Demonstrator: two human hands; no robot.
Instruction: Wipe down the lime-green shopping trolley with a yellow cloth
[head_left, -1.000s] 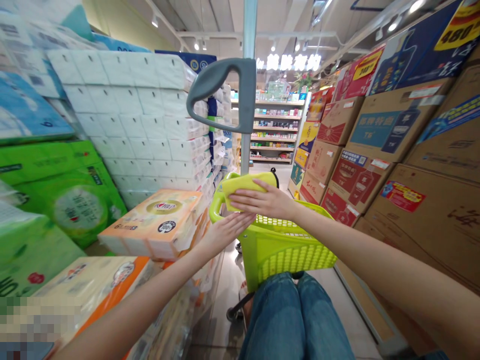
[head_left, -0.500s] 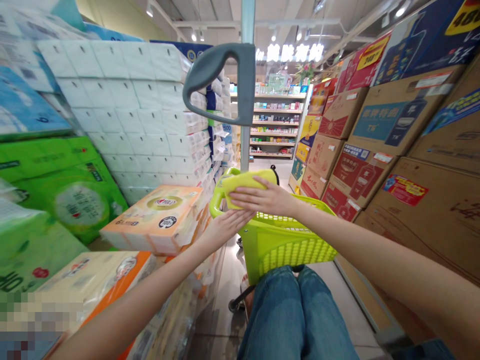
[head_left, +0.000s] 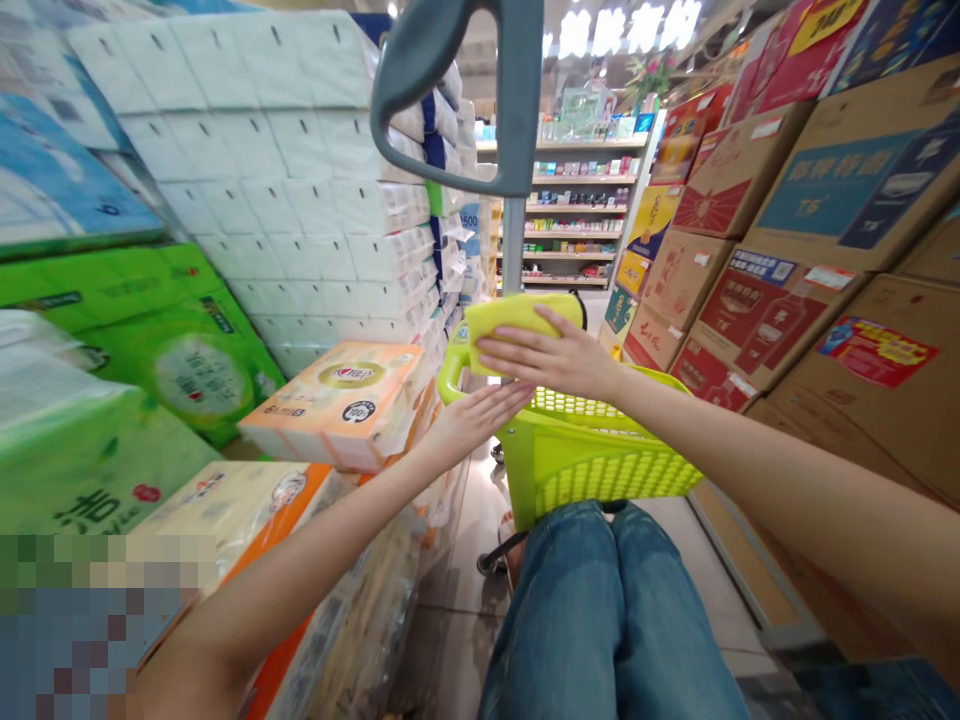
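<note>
Yellow cloth [head_left: 499, 320], likely soft and light, best pressed flat midway, lies at the green basket [head_left: 615, 475] under our right hand [head_left: 555, 358]; left hand [head_left: 480, 420] alongside, fingers straight, both grips we cannot tell.

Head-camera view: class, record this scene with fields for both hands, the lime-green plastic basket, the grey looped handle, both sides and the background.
Right hand: laid flat over a soft-looking folded yellow item
Left hand: fingers extended close to the basket; contact unclear
Basket: slotted walls, in front of blue jeans
Handle: on an upright pole
Left side: stacked white paper packs, orange-topped tissue pack
Right side: stacked brown and red cardboard boxes
Background: pale shelves bearing small goods
</note>
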